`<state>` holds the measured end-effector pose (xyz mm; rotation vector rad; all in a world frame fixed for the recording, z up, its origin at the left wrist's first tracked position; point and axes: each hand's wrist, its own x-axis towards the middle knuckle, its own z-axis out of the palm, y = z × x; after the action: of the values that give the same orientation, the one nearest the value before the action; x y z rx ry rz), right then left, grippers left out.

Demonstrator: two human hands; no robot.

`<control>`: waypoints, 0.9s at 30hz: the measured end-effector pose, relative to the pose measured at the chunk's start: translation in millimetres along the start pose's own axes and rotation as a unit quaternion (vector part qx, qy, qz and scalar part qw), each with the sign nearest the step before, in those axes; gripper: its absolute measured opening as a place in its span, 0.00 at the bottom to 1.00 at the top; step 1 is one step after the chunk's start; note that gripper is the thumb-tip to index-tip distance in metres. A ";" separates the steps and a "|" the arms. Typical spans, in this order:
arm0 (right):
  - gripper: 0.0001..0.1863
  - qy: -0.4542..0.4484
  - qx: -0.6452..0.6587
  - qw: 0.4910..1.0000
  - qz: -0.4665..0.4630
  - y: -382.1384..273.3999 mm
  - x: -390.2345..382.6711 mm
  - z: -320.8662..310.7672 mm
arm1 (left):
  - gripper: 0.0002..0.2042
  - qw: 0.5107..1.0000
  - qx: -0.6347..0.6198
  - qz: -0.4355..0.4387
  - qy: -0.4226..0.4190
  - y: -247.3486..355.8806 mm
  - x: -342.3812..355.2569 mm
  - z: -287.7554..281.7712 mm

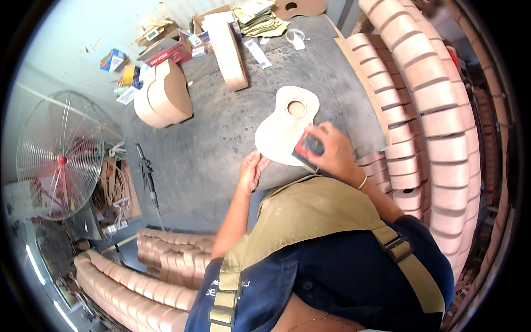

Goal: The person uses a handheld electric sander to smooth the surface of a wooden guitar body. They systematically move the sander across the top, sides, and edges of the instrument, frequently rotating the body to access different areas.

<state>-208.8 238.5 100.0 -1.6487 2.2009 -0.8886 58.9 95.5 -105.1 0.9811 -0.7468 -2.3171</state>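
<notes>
A pale wooden ukulele body with a round sound hole lies near the front of the dark worktable, top face up, its wide end toward me. My left hand grips the lower left edge of this body, fingers partly under it. In my right hand, slightly blurred, is a red and black sanding block, held over the lower right edge of the body. Whether the block touches the wood cannot be made out.
On the table's left stand another body and a curved wooden piece. An air blow gun lies near the left edge. Boxes and sandpaper sheets sit at the back. Stacked bodies line the right; a fan stands left.
</notes>
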 end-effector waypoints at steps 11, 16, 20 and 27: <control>0.39 0.076 -0.020 0.997 -0.002 88.1 79.6 -5.8 | 0.52 0.976 0.050 0.088 0.194 -40.9 -18.6 83.4; 0.39 0.138 -0.037 0.990 0.000 134.4 96.1 -22.0 | 0.66 0.943 0.148 0.176 0.241 -31.5 -19.2 127.7; 0.38 0.158 0.061 0.986 -0.003 155.0 51.9 -58.6 | 0.61 0.857 0.357 0.291 0.230 75.2 -60.9 149.6; 0.34 0.104 0.269 0.951 0.109 140.7 9.2 -113.7 | 0.46 0.662 0.614 0.424 0.066 147.2 -79.1 197.4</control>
<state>-382.2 290.5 105.6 -1.0782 1.9616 -1.4844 -7.6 96.3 144.9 0.8801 -2.2057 -0.6917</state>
